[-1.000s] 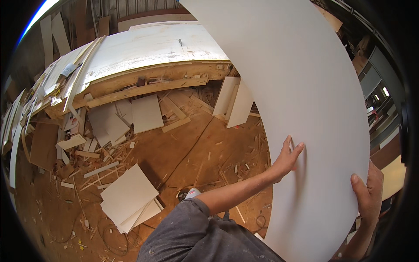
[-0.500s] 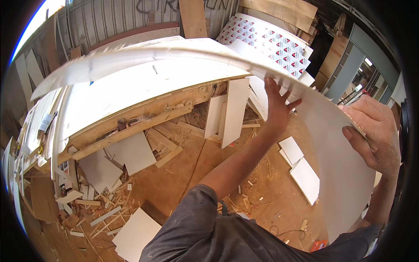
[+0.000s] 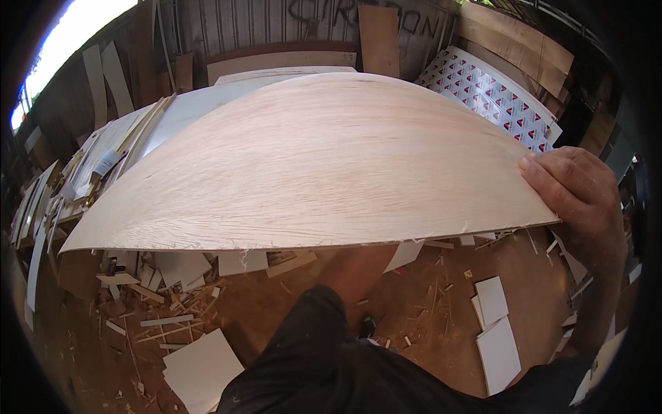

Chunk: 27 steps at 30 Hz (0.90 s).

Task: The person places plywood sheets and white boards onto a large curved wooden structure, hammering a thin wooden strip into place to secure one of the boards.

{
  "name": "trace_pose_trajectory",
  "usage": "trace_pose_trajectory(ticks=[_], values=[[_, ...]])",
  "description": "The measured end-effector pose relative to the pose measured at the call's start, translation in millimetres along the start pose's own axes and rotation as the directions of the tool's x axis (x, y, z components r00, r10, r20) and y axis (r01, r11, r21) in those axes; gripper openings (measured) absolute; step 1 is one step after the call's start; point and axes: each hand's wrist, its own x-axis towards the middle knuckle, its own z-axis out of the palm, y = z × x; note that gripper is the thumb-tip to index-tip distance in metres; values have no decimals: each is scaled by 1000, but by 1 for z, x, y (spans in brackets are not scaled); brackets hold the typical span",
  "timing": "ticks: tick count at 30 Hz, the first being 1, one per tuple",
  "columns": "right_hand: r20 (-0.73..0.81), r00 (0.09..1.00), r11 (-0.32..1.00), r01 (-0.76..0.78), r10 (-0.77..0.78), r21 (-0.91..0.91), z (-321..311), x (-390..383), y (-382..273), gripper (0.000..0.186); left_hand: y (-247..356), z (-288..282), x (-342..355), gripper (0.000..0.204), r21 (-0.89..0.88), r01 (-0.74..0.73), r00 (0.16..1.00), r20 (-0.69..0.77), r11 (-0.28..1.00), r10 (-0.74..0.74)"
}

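Turned over since half a second ago, the panel (image 3: 324, 172) now shows its wood-grain face where it was nearly edge-on, and the left hand has gone out of sight beneath it. It is held out ahead of the body, above the littered floor (image 3: 396, 314) and before the white-topped bench (image 3: 196, 110). The right hand (image 3: 579, 190) has its fingers curled firmly over the panel's right end, by the near corner; the left forearm (image 3: 358, 272) runs up under it, so whether that hand grips or merely props, I cannot tell. Thin and broad, it looks fairly light but springy, likely to bow if carried by one end; some of the curve may be the lens. Splinters fringe the near edge, so a hold at both ends seems kinder. Loose strips (image 3: 165, 321) and white offcuts (image 3: 200, 366) could catch a foot, while a patterned sheet (image 3: 483, 103) stands beyond, to the right.
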Motion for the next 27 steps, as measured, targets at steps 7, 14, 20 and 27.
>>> trace_pose_trajectory(ticks=[7, 14, 20, 27], values=[[-38, 998, 990, 63, -59, 123, 110, -57, 116, 37, -39, -73, -4, 78, 129, -55, 928, -359, 990, 99], [136, 988, 816, -139, 75, 561, 276, -122, 158, 45, -59, -105, -38, 76, 237, -139, 732, -630, 962, 260], [181, 977, 679, -210, 114, 703, 394, -165, 146, 42, -64, -121, -71, 74, 305, -224, 535, -756, 926, 378], [233, 965, 660, -253, 121, 707, 434, -205, 106, 38, -55, -133, -89, 72, 422, -328, 322, -791, 845, 520]])
